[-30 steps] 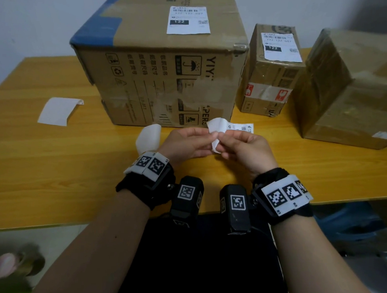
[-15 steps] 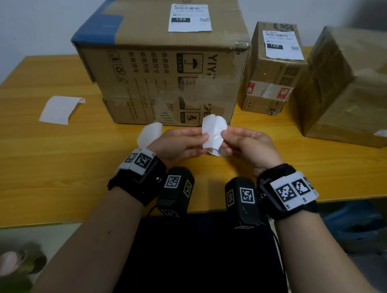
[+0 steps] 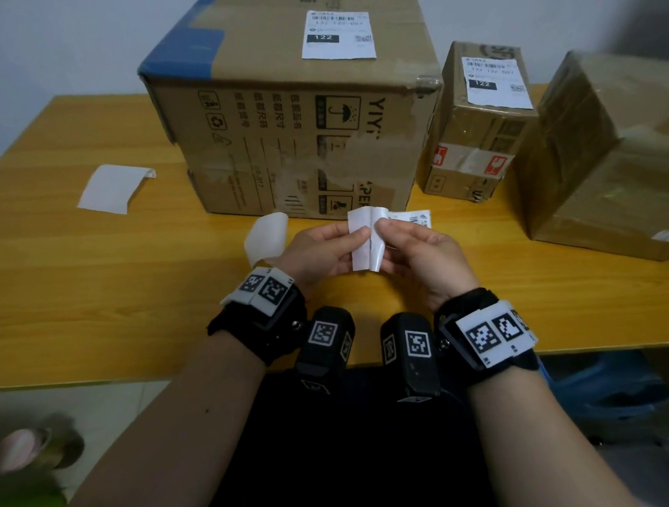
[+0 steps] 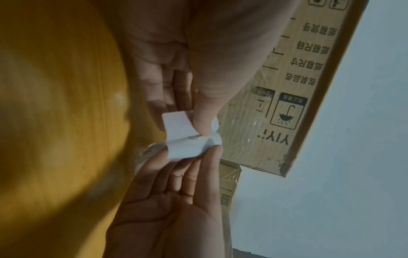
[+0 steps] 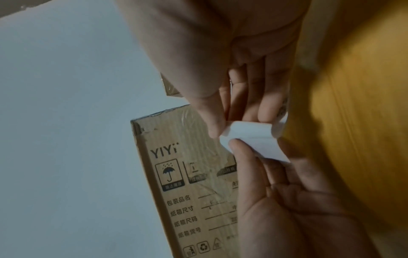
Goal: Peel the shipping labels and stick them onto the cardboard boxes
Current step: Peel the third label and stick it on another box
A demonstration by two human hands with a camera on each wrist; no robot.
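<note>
Pinching a shipping label (image 3: 367, 237) between both hands just above the table (image 3: 86, 275), in front of the large cardboard box (image 3: 294, 131). Left hand (image 3: 317, 252) clamping thumb and forefinger on the white backing side; right hand (image 3: 424, 255) nipping the opposite edge with its thumb and fingertips, printed end poking out beyond the knuckles toward the boxes. Holding it close and low, probably for fine control while working the two layers apart at the crease; judging by the curl in both wrist views, splitting label from liner at one edge, though not telling for certain which layer is which.

Looking small, white, thin and floppy, folded over on itself down the middle, blank face toward the wearer, barcode print just showing on the far flap. Appearing prone to sticking to itself or to fingers once bared.

Sitting already labelled: the large cardboard box and the small box (image 3: 480, 125), each carrying a white printed sticker on top. Standing at the right, the taped box (image 3: 617, 154) showing no such label on top, so likely the next target. Lying on the table, a flat white sheet (image 3: 112, 188) at the left and a curled translucent piece (image 3: 267, 234) just behind the left wrist, seemingly discarded liners.
</note>
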